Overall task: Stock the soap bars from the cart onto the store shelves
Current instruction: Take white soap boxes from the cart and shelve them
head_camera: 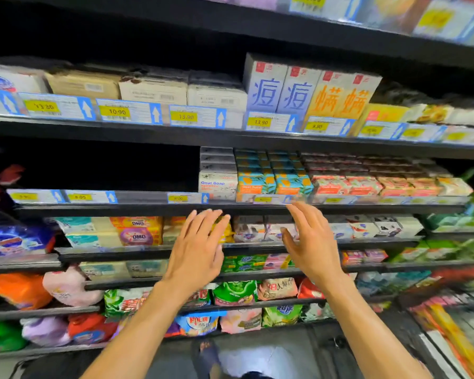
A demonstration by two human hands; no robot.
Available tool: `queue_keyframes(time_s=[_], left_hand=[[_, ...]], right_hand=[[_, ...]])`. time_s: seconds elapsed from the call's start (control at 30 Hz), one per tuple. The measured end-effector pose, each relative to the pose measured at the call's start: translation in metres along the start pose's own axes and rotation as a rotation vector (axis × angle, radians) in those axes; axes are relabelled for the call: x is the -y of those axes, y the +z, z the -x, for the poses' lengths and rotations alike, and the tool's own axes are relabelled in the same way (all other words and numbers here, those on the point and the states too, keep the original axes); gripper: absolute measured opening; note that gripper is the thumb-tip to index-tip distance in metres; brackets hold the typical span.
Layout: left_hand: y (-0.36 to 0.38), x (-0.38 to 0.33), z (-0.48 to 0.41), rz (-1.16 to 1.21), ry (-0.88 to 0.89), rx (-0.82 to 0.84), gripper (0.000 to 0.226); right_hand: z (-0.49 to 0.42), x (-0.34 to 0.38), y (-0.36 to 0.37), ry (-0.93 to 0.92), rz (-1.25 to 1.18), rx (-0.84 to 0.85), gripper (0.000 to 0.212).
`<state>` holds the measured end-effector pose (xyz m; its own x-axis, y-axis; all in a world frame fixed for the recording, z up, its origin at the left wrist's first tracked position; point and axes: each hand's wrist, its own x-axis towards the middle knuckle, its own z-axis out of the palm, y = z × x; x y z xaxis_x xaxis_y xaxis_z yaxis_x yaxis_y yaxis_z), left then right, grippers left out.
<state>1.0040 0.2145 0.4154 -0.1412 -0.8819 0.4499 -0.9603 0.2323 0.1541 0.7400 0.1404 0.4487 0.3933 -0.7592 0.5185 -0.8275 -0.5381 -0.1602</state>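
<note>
Soap bars (293,184) lie stacked on the shelf (148,208) just above my right hand (312,247), nearer it than my left hand (197,250), both spread open and empty.

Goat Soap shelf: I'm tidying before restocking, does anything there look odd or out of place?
Nothing looks askew or damaged. One oddity: the left half of the shelf is bare behind its price tags, while Goat Soap boxes and other bars crowd the right.
</note>
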Motion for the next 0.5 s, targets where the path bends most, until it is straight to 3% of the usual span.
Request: queue_keyframes(time_s=[0.23, 0.5], left_hand=[[0.036, -0.097, -0.015, 0.064, 0.198, 0.173, 0.066], [0.106, -0.259, -0.051, 0.209, 0.461, 0.357, 0.064]], right_hand=[[0.138, -0.075, -0.035, 0.412, 0.171, 0.182, 0.067], [0.29, -0.168, -0.089, 0.827, 0.284, 0.158, 0.064]])
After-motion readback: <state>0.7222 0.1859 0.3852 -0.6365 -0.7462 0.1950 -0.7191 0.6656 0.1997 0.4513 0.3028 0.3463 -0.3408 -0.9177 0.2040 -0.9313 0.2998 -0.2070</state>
